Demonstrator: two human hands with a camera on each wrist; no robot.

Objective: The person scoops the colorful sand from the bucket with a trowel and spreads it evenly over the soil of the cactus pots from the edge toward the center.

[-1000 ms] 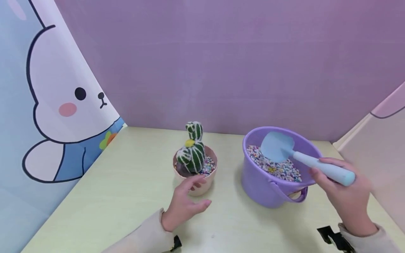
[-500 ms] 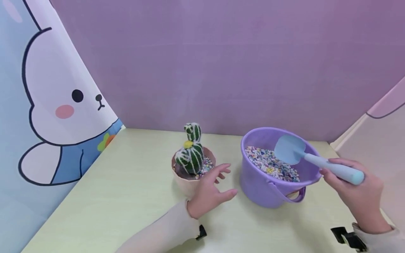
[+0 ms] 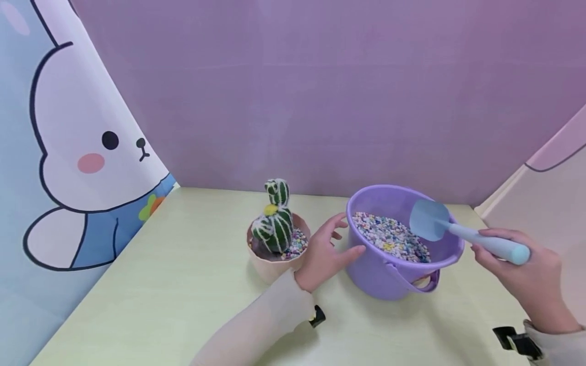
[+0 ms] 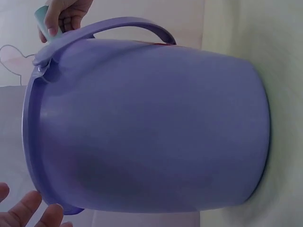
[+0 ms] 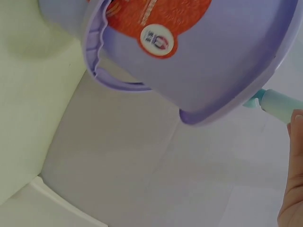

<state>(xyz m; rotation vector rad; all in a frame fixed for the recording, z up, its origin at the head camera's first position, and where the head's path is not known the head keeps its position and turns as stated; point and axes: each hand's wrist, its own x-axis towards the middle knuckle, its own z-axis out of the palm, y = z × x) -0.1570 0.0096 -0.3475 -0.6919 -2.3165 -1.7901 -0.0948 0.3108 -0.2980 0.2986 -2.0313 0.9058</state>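
Note:
My right hand (image 3: 533, 272) grips the handle of a light blue toy shovel (image 3: 496, 245). The shovel's blade is over the right part of a purple bucket (image 3: 377, 277), which holds small multicoloured pebbles (image 3: 389, 238). At the bucket's left side is my left hand (image 3: 322, 256), its fingers spread near the rim. Whether they touch it I cannot tell. In the left wrist view, the bucket's wall fills the middle and fingertips (image 4: 27, 202) show beside its rim. Only part of my right hand (image 5: 294, 170) appears in the right wrist view, by the shovel handle.
Left of the bucket stands a pink pot (image 3: 270, 268) with a green and white cactus (image 3: 276, 231) and some pebbles. My left forearm passes in front of it. The bucket's handle (image 3: 418, 287) hangs at the front right. A purple backdrop (image 3: 297, 101) stands behind the pale table (image 3: 183, 284).
My left hand has moved right, from in front of the pot to the bucket's left side. My right hand has shifted right with the shovel, its blade moving toward the bucket's right rim.

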